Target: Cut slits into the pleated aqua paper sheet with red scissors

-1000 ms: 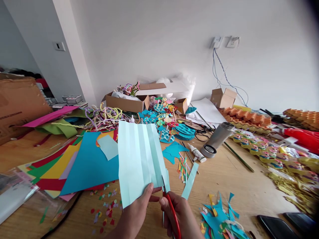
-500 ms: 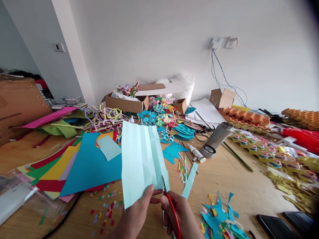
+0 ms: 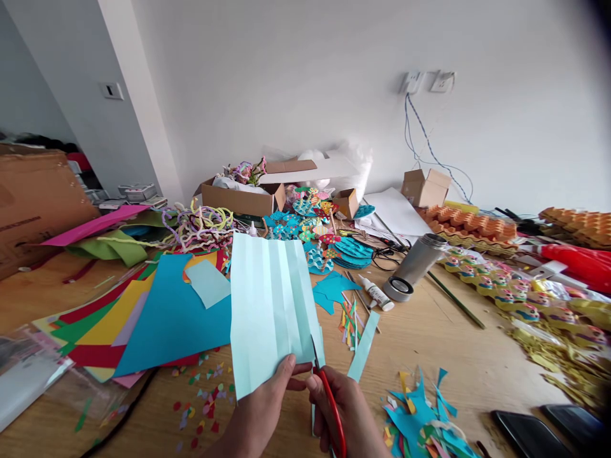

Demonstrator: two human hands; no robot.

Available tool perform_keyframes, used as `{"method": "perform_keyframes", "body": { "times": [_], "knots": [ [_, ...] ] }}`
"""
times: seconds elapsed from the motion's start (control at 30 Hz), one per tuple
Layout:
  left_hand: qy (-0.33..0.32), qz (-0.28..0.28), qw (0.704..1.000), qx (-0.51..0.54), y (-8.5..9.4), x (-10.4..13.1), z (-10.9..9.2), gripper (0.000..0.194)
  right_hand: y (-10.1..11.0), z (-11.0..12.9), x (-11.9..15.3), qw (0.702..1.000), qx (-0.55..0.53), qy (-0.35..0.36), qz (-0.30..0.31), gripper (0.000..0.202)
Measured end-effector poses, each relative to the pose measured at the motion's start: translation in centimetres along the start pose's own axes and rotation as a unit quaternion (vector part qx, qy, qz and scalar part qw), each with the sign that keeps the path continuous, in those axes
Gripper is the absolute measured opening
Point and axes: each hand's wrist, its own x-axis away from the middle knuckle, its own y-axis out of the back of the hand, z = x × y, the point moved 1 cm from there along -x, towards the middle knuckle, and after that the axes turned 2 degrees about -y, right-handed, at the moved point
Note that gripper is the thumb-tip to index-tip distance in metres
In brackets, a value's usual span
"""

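Note:
A pale blue sheet of paper (image 3: 267, 305) with long fold creases is held up above the table. My left hand (image 3: 265, 407) grips its lower edge, thumb in front and fingers behind. In my right hand (image 3: 341, 407) is a pair of scissors (image 3: 333, 407) with red handles. Their dark blades lie at the sheet's right side, along a narrow strip partly cut from it. The strip's lower end hangs down behind my right hand, mostly hidden. A separate pale blue strip (image 3: 364, 346) lies on the table just beyond my right hand.
Coloured paper sheets (image 3: 176, 324) spread to the left, with small confetti bits nearby. Blue scraps (image 3: 420, 407) and black phones (image 3: 525, 436) lie at front right. A metal flask (image 3: 422, 261), a glue bottle (image 3: 377, 294) and painted egg cartons (image 3: 506, 292) stand further back.
The pale blue sheet has shifted very slightly left. Both hands and the scissors stay in almost the same place.

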Motion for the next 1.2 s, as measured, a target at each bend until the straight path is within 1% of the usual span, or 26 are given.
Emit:
{"method": "perform_keyframes", "body": {
  "times": [0.07,0.13,0.23,0.3,0.33,0.37,0.43,0.57,0.83,0.97,1.1,1.2],
  "knots": [
    [0.019,0.032,0.999,0.039,-0.1,0.1,-0.3,0.024,-0.1,0.0,0.0,1.0,-0.002,0.0,0.0,0.056],
    [0.032,0.044,0.996,0.064,-0.2,0.2,-0.5,0.024,-0.1,0.0,0.0,1.0,-0.005,0.002,-0.001,0.055],
    [0.046,0.052,0.996,0.059,-0.2,0.3,-0.5,0.026,0.1,0.2,0.0,1.0,-0.01,0.009,0.008,0.053],
    [0.067,0.067,0.995,0.042,-0.4,0.4,-0.1,0.03,0.3,0.4,0.1,1.0,-0.014,0.013,0.011,0.05],
    [0.074,0.052,0.995,0.037,-0.4,0.5,0.1,0.031,0.3,0.5,0.1,1.0,-0.015,0.015,0.01,0.049],
    [0.077,0.069,0.994,0.037,-0.5,0.5,0.4,0.033,0.4,0.6,0.2,1.0,-0.016,0.018,0.006,0.048],
    [0.07,0.074,0.994,0.039,-0.7,0.5,0.9,0.034,0.4,0.8,0.2,1.0,-0.017,0.023,0.0,0.047],
    [0.069,0.086,0.993,0.039,-0.9,0.4,1.5,0.037,0.4,0.7,0.3,0.999,-0.022,0.026,0.01,0.047],
    [0.1,0.099,0.989,0.037,-0.7,0.6,1.3,0.039,0.3,0.4,0.3,0.999,-0.028,0.015,-0.008,0.047],
    [0.116,0.097,0.988,0.03,-0.7,0.6,1.2,0.038,0.1,0.1,0.1,0.999,-0.031,0.01,-0.005,0.047],
    [0.102,0.097,0.989,0.048,-0.8,0.5,1.6,0.037,0.2,0.2,0.1,1.0,-0.025,0.007,-0.009,0.047],
    [0.096,0.099,0.99,0.029,-1.0,0.5,1.9,0.037,0.4,0.3,0.1,1.0,-0.021,0.007,-0.013,0.047]
  ]
}}
